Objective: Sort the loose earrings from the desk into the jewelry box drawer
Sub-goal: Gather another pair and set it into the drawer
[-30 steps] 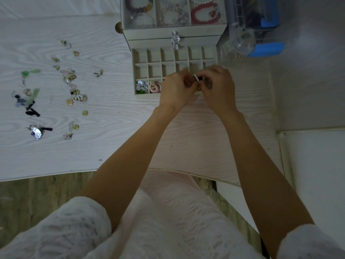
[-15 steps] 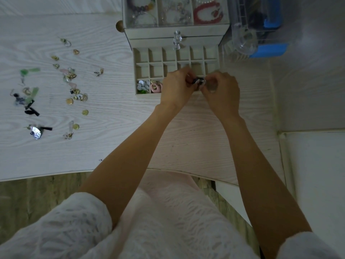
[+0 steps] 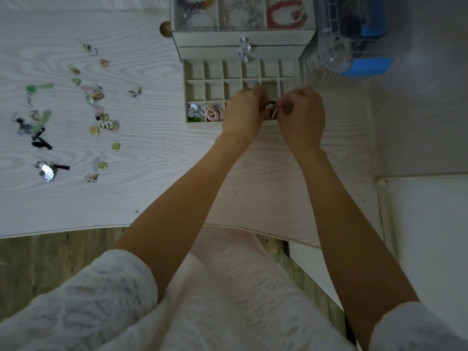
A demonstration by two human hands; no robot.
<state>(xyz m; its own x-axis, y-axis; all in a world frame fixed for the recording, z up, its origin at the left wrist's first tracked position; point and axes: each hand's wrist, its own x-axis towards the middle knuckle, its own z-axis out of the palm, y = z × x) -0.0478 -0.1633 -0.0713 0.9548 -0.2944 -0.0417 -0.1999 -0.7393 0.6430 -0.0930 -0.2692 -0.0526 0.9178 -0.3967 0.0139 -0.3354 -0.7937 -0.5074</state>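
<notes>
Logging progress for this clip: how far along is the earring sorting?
Early. Done: the front-left compartments of the open drawer hold white-disc earrings and a pink earring; most compartments look empty. In hand: the left hand and right hand pinch a small earring over the front row. Left: many loose earrings on the desk.

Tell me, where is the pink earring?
The pink earring lies in the drawer's front row, second compartment from the left, right beside the left hand.

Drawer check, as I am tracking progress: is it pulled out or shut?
Pulled out: the drawer shows its open compartments in front of the jewelry box.
</notes>
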